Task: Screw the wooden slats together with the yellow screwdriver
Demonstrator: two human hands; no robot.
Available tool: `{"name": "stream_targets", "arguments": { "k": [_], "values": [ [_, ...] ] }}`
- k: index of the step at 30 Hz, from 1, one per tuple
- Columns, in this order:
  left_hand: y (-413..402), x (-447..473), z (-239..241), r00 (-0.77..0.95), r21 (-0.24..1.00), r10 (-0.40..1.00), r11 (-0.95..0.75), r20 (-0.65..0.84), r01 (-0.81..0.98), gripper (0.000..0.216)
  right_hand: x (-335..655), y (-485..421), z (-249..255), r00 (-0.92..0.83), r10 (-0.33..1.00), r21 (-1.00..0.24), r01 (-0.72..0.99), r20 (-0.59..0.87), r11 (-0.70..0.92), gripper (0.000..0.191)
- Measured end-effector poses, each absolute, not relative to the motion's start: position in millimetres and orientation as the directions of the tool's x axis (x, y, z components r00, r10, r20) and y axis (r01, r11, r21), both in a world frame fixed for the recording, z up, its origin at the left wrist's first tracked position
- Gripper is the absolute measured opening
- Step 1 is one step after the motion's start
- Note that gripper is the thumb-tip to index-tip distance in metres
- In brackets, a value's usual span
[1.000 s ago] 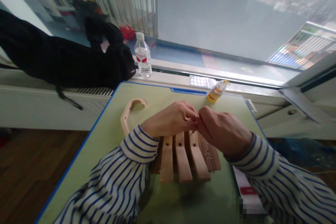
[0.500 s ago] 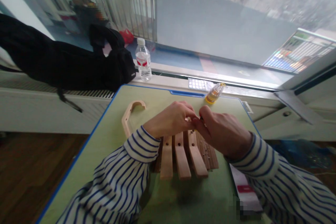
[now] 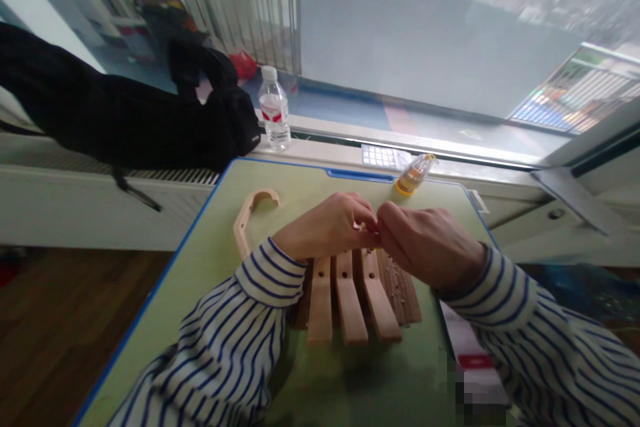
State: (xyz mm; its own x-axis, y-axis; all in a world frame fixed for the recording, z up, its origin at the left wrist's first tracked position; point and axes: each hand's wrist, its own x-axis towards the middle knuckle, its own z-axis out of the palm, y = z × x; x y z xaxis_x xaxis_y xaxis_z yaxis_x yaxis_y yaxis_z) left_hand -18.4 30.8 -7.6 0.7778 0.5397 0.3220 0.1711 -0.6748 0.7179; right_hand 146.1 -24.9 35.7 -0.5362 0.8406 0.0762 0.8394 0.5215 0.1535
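My left hand (image 3: 330, 227) and my right hand (image 3: 430, 243) meet fingertip to fingertip above the wooden pieces. Both are closed in a pinch, and whatever lies between the fingers is hidden. Below them, three pale bent wooden strips (image 3: 353, 310) with drilled holes lie side by side, their near ends pointing toward me. Under these rests a darker, ribbed wooden board (image 3: 407, 297) dotted with small shiny spots. My hands cover the strips' far ends. A hook-shaped wooden piece (image 3: 243, 219), also with holes, lies left of my left hand.
The green table (image 3: 200, 300) has a blue rim. Near its far edge a small clear bottle (image 3: 414, 175) with a yellow base leans over. A water bottle (image 3: 274, 110) and a black bag (image 3: 150, 123) are on the sill. A dark-edged flat object (image 3: 473, 353) lies under my right forearm.
My right hand has rolled slightly, so the dark gap between its thumb and forefinger no longer shows. My left hand stays nearly still. The whole view has shifted a little.
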Motion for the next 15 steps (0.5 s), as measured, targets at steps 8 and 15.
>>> {"name": "stream_targets", "arguments": {
  "k": [8,15],
  "values": [
    [30,-18,-5,0.797,0.722,0.535,-0.665,0.282,0.191,0.024,136,-36,29,-0.390,0.911,0.196,0.912,0.136,0.361,0.019],
    [27,-17,-4,0.787,0.700,0.545,-0.681,0.287,0.216,0.015,120,-45,29,-0.159,0.967,0.210,0.971,0.201,0.116,0.020]
  ]
}}
